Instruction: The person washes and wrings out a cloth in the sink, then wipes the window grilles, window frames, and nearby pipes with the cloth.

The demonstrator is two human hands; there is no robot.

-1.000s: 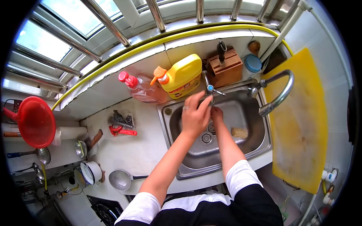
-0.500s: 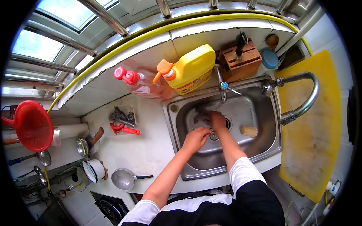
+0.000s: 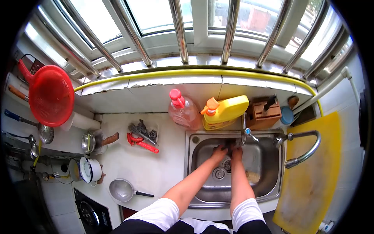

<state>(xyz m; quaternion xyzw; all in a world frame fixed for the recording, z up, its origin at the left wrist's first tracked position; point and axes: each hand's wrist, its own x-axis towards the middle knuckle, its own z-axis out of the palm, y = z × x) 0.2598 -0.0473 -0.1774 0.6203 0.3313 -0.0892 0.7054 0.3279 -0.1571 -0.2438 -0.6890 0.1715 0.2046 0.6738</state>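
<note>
Both of my hands are inside the steel sink (image 3: 196,201), close together by its far wall and below the small tap (image 3: 247,132). My left hand (image 3: 219,153) has its fingers bent inward around something dark. Beside it, my right hand (image 3: 236,153) also looks closed, its fingertips in shadow. What lies between them is too dark to make out. Behind my right forearm, a tan scrubbing sponge (image 3: 253,177) rests on the sink floor, partly hidden. The round drain (image 3: 219,174) is just below my hands.
A pink soap bottle (image 3: 184,113), yellow detergent jug (image 3: 228,112) and wooden knife block (image 3: 265,114) line the back. A curved faucet (image 3: 311,146) and yellow board (image 3: 307,175) are right. Left are a red peeler (image 3: 146,146), steel ladle (image 3: 121,190) and red strainer (image 3: 51,95).
My view has tilted up towards the window. Both hands have moved from the drain area to the sink's far wall, and the left hand has joined the right there.
</note>
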